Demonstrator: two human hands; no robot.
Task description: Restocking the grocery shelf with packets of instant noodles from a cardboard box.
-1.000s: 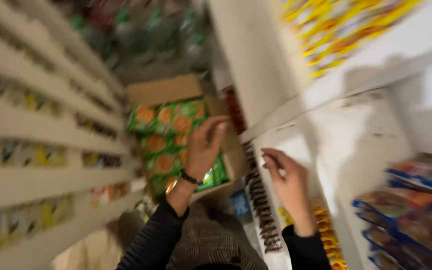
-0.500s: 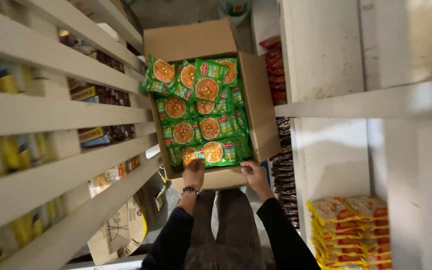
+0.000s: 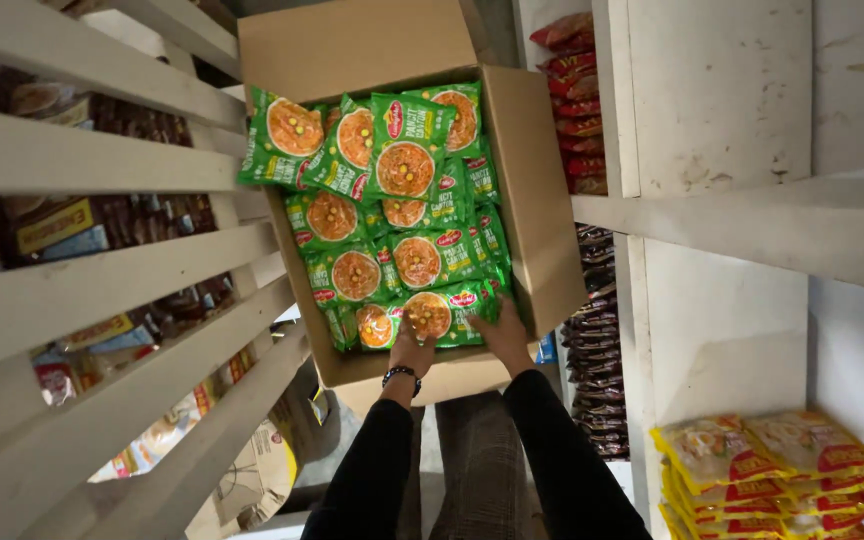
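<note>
An open cardboard box (image 3: 537,210) sits on the floor between two shelf units, filled with several green noodle packets (image 3: 402,190). My left hand (image 3: 410,347), with a dark bracelet on the wrist, reaches in at the near edge and grips a green packet (image 3: 432,318) from its left side. From the right, my right hand (image 3: 504,335) holds the same packet. Both arms wear dark sleeves.
White shelves (image 3: 102,260) on the left carry brown and yellow packets. The white shelf unit (image 3: 722,220) on the right has red packets (image 3: 574,90) at the top, dark packets (image 3: 594,340) stacked lower, and yellow packets (image 3: 762,470) at bottom right.
The view swung down from the shelves to the box. Both hands went from the shelf edge down into the box's near end and closed on a green packet.
</note>
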